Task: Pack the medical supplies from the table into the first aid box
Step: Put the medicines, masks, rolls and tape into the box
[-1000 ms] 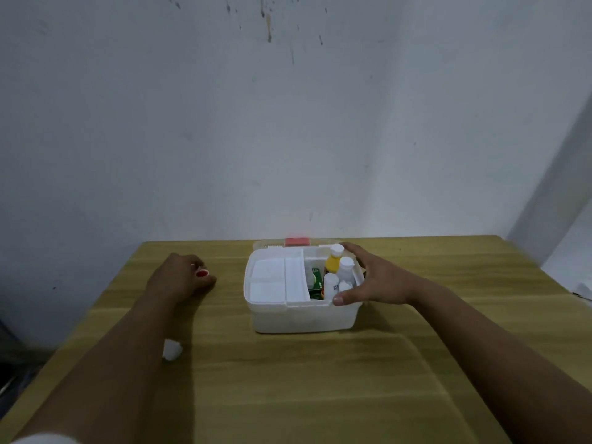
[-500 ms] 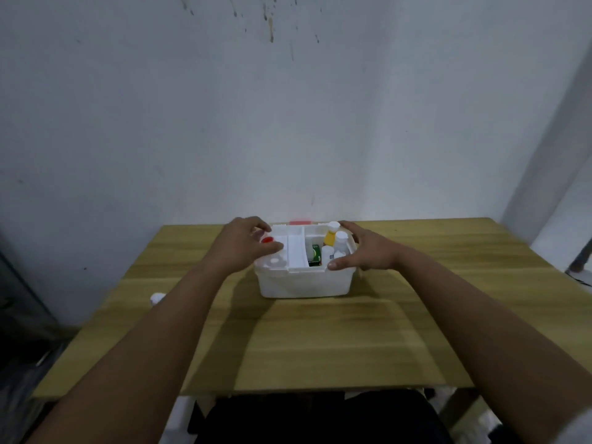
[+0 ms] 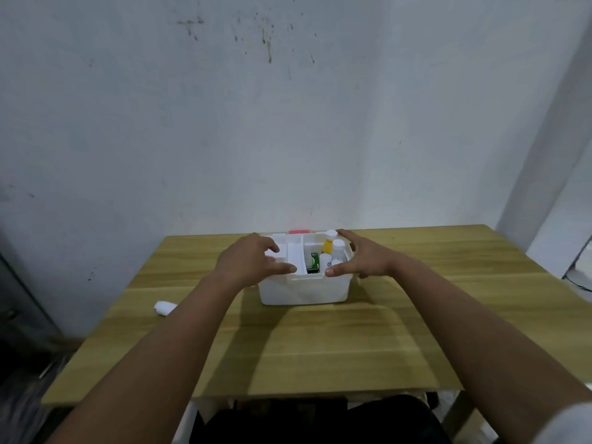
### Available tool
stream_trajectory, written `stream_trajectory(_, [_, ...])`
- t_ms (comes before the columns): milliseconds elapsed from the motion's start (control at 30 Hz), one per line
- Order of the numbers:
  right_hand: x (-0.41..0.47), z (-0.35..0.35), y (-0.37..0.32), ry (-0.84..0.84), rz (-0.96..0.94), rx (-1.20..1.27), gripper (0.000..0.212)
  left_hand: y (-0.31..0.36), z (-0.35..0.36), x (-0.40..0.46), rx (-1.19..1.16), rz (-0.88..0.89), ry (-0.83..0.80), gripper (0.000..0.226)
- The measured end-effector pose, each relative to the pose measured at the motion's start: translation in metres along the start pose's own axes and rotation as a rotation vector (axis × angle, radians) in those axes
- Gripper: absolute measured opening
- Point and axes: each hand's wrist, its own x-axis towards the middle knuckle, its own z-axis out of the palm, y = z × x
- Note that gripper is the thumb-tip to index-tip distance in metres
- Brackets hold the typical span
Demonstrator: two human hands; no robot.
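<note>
The white first aid box (image 3: pixel 304 290) stands open at the middle back of the wooden table (image 3: pixel 320 347). Inside its right half I see a yellow bottle (image 3: pixel 328 245), white bottles (image 3: pixel 337 248) and a green packet (image 3: pixel 314 262). A white inner tray (image 3: pixel 294 254) covers the left half. My left hand (image 3: pixel 250 264) rests over the box's left rim with its thumb on the tray's front edge. My right hand (image 3: pixel 362 257) clasps the box's right rim, thumb on the front edge. A small white roll (image 3: pixel 164 307) lies on the table to the left, apart from the box.
A red latch (image 3: pixel 299 232) shows at the box's back edge. A white wall rises right behind the table. The table's front edge is close to my body, with dark floor to the left.
My left hand moved from the table onto the box's left rim and tray. My right hand stayed on the right rim. The view pulled back from the table.
</note>
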Motion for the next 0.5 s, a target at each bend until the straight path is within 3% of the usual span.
stream_trajectory(200, [-0.001, 0.000, 0.000, -0.003, 0.000, 0.013, 0.134, -0.009, 0.001, 0.001, 0.035, 0.066, 0.092, 0.012])
stream_trajectory(267, [0.000, 0.000, 0.000, -0.002, 0.006, 0.014, 0.135, -0.014, 0.004, 0.002, -0.010, 0.061, 0.084, 0.010])
stream_trajectory(367, [0.001, -0.001, 0.001, -0.002, 0.006, 0.007, 0.139, -0.022, 0.004, 0.001, -0.121, 0.039, 0.209, 0.011])
stream_trajectory(500, [0.004, -0.001, 0.003, -0.010, -0.005, -0.001, 0.141, -0.065, -0.008, -0.009, -0.120, -0.185, 0.271, 0.010])
